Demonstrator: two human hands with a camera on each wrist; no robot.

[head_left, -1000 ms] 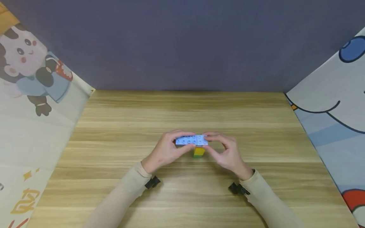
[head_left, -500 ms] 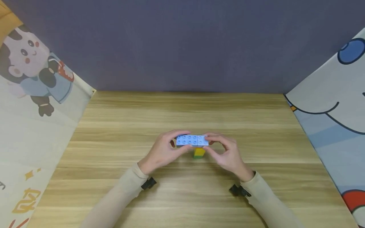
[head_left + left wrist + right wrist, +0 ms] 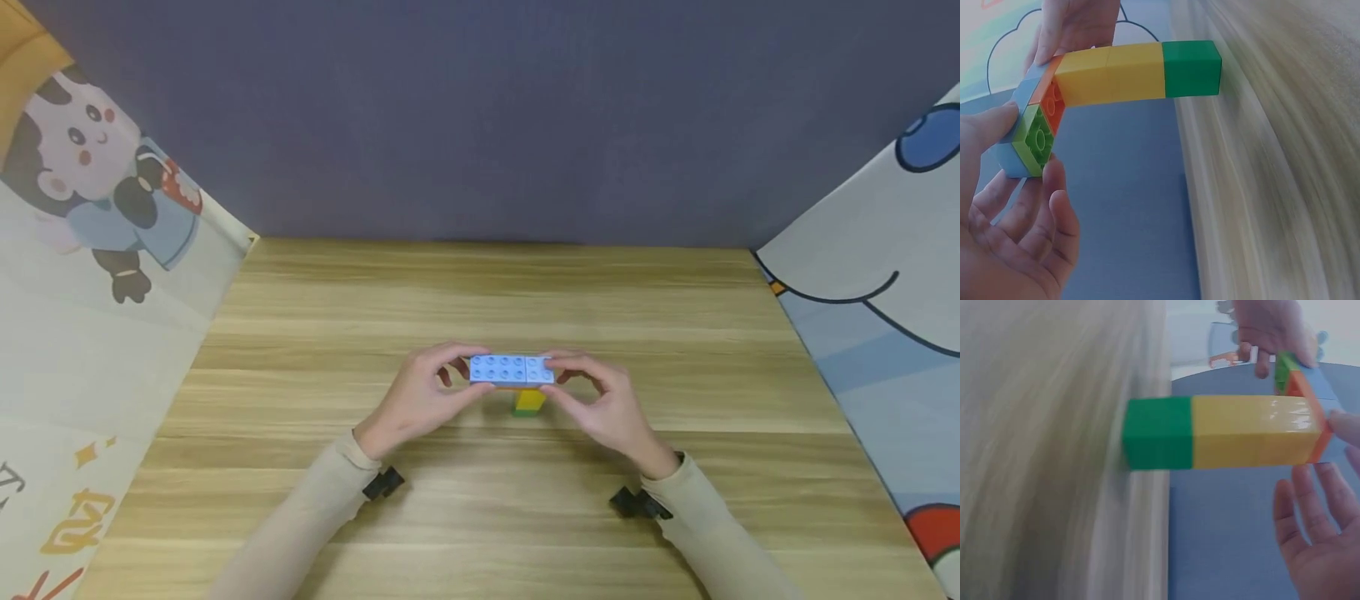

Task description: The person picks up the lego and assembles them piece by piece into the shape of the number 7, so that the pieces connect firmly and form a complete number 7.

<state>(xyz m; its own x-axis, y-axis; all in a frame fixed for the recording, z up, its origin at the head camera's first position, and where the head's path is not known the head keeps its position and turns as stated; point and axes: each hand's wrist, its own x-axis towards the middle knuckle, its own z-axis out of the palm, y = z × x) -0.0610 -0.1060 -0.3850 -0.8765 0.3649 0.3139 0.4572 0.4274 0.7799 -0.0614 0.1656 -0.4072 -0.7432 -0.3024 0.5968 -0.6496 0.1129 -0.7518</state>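
Observation:
A T- or L-shaped tower of toy building bricks stands upright on the table. At its foot is a dark green brick [image 3: 1192, 69], with yellow bricks [image 3: 1247, 431] stacked over it. Above those lie an orange brick [image 3: 1052, 100] and, beside it, a light green brick [image 3: 1035, 140] that overhangs the column. A long blue brick [image 3: 498, 369] and a shorter blue brick [image 3: 539, 369] sit end to end on top, studs up. My left hand [image 3: 420, 396] pinches the left end between thumb and fingers. At the right end, my right hand [image 3: 603, 404] pinches the shorter blue brick.
The wood-grain table [image 3: 480, 517] meets a dark panel [image 3: 495, 125] at its back edge. Printed cartoon walls [image 3: 97, 350] flank it left and right. Small black devices [image 3: 383, 483] sit at both wrists.
My left hand has slid left along the long blue brick, uncovering more of its studs. My right hand keeps its hold on the right end. The head view has shifted slightly.

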